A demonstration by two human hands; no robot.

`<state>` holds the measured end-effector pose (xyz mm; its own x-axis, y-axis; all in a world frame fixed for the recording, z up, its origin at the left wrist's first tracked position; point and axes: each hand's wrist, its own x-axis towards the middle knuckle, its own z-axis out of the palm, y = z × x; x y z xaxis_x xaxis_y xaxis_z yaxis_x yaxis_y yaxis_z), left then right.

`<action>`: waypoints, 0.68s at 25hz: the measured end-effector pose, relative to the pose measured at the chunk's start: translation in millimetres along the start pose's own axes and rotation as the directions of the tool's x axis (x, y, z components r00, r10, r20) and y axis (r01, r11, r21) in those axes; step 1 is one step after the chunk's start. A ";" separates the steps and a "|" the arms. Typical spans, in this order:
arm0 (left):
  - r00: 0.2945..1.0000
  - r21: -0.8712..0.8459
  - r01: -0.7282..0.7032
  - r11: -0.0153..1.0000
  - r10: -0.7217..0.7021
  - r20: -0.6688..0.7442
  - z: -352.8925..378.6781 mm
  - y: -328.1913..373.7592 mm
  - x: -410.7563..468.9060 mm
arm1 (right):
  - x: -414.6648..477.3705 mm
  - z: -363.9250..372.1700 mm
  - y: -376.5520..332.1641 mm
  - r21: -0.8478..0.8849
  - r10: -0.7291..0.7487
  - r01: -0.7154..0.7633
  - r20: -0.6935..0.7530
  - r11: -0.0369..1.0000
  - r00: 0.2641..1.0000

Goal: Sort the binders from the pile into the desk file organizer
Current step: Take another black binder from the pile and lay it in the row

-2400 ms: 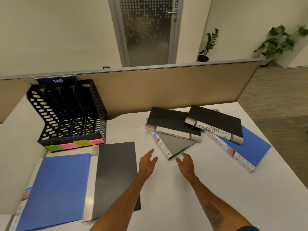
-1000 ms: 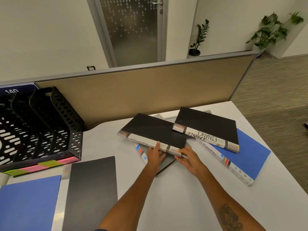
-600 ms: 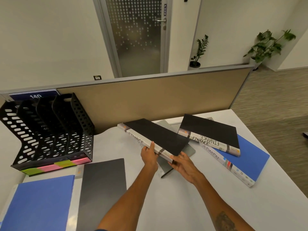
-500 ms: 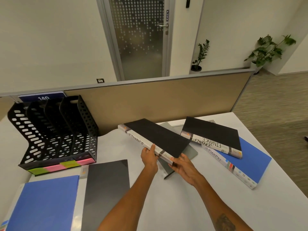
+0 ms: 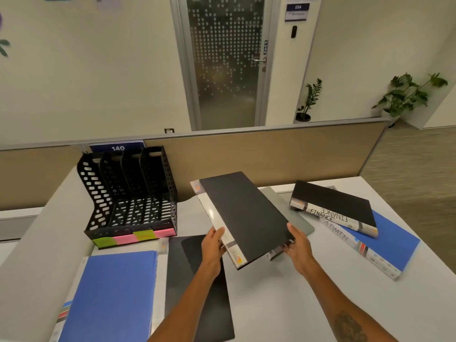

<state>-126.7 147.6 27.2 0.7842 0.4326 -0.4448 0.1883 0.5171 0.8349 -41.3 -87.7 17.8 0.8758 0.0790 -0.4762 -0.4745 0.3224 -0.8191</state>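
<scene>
My left grip (image 5: 213,244) pinches the spine side and my right grip (image 5: 297,245) the opposite side of the flat black plastic binder (image 5: 244,215), held clear of the worktop (image 5: 283,304) at 12 o'clock. It should handle light, stiff, slick-covered; hold both long edges.

Both forearms extended forward; left hand (image 5: 213,246) and right hand (image 5: 298,246) grip black binder (image 5: 246,213) edges, mid-air.

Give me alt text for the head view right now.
Left hand and right hand hold a black binder tilted above the white desk. A black file organizer stands at left; a pile of binders lies at right.
</scene>
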 end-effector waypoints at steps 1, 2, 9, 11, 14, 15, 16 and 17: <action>1.000 0.020 0.001 1.000 -0.001 0.007 -17.5 0.1 -3.7 | -1.3 -1.0 -0.1 -0.075 -0.016 0.013 -0.036 0.997 0.999; 1.000 0.044 0.002 0.999 -0.002 0.017 -36.1 -0.6 -7.6 | -3.3 -0.7 2.0 -0.166 -0.030 0.022 -0.046 0.986 0.999; 0.996 0.171 0.055 0.984 -0.067 0.060 -125.7 -31.4 -49.2 | -21.8 25.5 70.8 -0.675 0.072 0.016 0.102 0.738 0.992; 0.998 0.191 0.054 0.980 -0.057 0.007 -139.9 -45.7 -58.5 | -31.8 24.2 102.8 -0.713 0.097 0.001 0.097 0.702 0.991; 0.996 0.244 0.077 0.967 -0.066 -0.053 -155.7 -67.7 -68.2 | -49.4 17.6 134.2 -0.746 0.143 -0.046 0.066 0.664 0.988; 0.995 0.258 0.094 0.962 -0.081 -0.059 -159.2 -74.9 -71.5 | -54.3 13.7 140.6 -0.753 0.153 -0.064 0.050 0.654 0.987; 0.994 0.272 0.105 0.957 -0.093 -0.055 -160.4 -79.9 -74.7 | -58.2 9.5 145.6 -0.762 0.152 -0.072 0.036 0.644 0.988; 0.994 0.282 0.108 0.953 -0.102 -0.038 -160.2 -83.5 -77.2 | -60.8 5.2 149.0 -0.768 0.143 -0.077 0.020 0.636 0.990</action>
<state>-297.6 189.4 -60.1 0.7377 0.4059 -0.5395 0.4310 0.3320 0.8391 -164.8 -39.6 -73.7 0.8005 0.1429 -0.5820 -0.4369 -0.5256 -0.7299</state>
